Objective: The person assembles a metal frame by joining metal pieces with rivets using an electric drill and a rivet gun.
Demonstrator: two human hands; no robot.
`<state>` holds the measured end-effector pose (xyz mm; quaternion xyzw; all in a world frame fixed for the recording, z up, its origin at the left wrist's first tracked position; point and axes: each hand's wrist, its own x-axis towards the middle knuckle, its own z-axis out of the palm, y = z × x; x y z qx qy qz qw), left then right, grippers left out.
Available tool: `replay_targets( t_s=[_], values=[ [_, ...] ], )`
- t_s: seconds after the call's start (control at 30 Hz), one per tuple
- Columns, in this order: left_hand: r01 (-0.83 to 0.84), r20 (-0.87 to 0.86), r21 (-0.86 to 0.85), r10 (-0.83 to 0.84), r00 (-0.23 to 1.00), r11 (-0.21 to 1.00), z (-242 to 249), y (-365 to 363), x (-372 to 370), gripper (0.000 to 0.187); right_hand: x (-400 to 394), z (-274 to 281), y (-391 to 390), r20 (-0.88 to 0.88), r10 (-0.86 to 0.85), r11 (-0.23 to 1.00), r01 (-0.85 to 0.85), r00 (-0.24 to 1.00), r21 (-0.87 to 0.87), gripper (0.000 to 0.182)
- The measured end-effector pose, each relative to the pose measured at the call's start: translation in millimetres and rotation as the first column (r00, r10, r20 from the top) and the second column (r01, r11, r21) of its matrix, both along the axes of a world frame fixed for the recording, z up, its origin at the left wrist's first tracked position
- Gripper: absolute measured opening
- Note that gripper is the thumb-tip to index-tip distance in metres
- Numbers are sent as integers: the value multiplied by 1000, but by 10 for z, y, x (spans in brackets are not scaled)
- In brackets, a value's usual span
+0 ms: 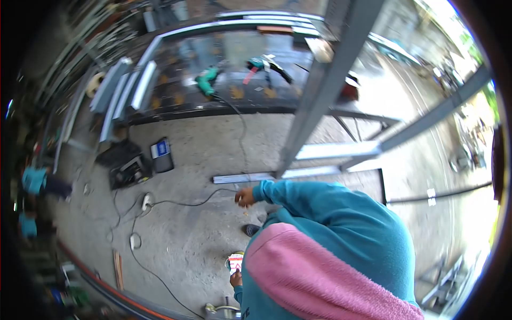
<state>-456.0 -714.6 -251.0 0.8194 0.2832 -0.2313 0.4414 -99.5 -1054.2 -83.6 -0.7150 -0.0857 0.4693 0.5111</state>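
Note:
My right hand (245, 198), at the end of a teal sleeve, is in the middle of the view with its fingers curled together. What it holds, if anything, is too small to make out. A black cable (205, 202) on the floor runs up close to its fingers. Lower down, my left hand (236, 278) grips a white packet with red print (235, 262), partly hidden behind my body. A dark shoe (250, 230) shows between the hands. Pink cloth (298, 266) covers much of the teal top.
Green power tools (207, 81) lie on a dark metal table (186, 109). Grey steel beams (314, 106) rise beside my right arm. An open black toolbox (128, 169), a socket block (146, 201) and trailing cords are on the floor. People in teal (34, 180) are at far left.

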Motion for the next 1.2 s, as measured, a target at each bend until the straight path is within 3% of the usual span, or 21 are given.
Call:
replay_targets(
  t_s=[0.07, 0.13, 0.2, 0.3, 0.33, 0.4, 0.53, 0.6, 0.67, 0.73, 0.87, 0.9, 1.0, 1.1, 1.17, 1.2],
  values=[
    [-6, -82, -16, 5, 997, 1000, 50, 349, -32, 34, -103, -393, -268, 382, 2, 945, 123, 924, -303, 41],
    [-6, -158, -67, -4, 987, 998, -14, 509, -37, 32, -513, -456, -554, 503, -449, 727, 629, 739, -274, 34],
    [7, -211, -110, -30, 977, 994, -51, 621, 8, 31, -1060, -495, -694, 558, -638, 476, 841, 531, -256, 28],
    [20, -263, -172, -65, 962, 985, -139, 711, 230, 29, -1339, -363, -1004, 467, -744, 405, 878, 478, -254, 29],
    [12, -278, -188, -65, 958, 982, -151, 736, 336, 29, -1367, -318, -1137, 534, -673, 429, 858, 512, -283, 29],
    [-25, -299, -223, -44, 953, 975, -142, 732, 690, 28, -1421, -199, -1445, 413, -690, 480, 802, 595, -355, 28],
    [-151, -308, -234, 74, 948, 960, -15, 523, 1719, 26, -1665, -164, -2108, 329, -799, 391, 851, 502, -350, 26],
    [-54, -204, -172, 18, 979, 984, 110, 183, 2200, 26, -1735, -55, -2465, 394, -815, 343, 901, 426, -266, 26],
    [231, 30, -78, -229, 973, 970, 214, -298, 2573, 29, -1728, -1, -2859, 380, -886, 228, 964, 264, -138, 27],
    [497, 167, -61, -482, 860, 865, 872, -1164, 2791, 33, -1632, 25, -3309, 383, -916, 121, 992, 120, -22, 27],
    [746, 333, -264, -668, 666, 612, 1605, -3100, 2947, 38, -1108, 369, -4204, 241, -966, -47, 977, -98, 210, 22],
    [749, 367, -350, -653, 663, 563, 1723, -3641, 2950, 36, -925, 469, -4441, 195, -975, -51, 958, -109, 281, 14],
    [719, 459, -573, -573, 679, 393, 1868, -5174, 3096, 29, -262, 523, -5222, 108, -987, -59, 888, -121, 456, 12],
    [642, 507, -626, -395, 766, 442, 1765, -6452, 3377, 23, 246, 664, -5855, 84, -979, -118, 859, -183, 498, 11],
    [612, 529, -523, -336, 779, 593, 1760, -7075, 3718, 22, 542, 659, -6270, -48, -971, -224, 816, -235, 532, 11],
    [615, 534, -455, -355, 767, 644, 1806, -7296, 3913, 25, 623, 757, -6441, -23, -966, -233, 829, -258, 508, 11]
  ],
)
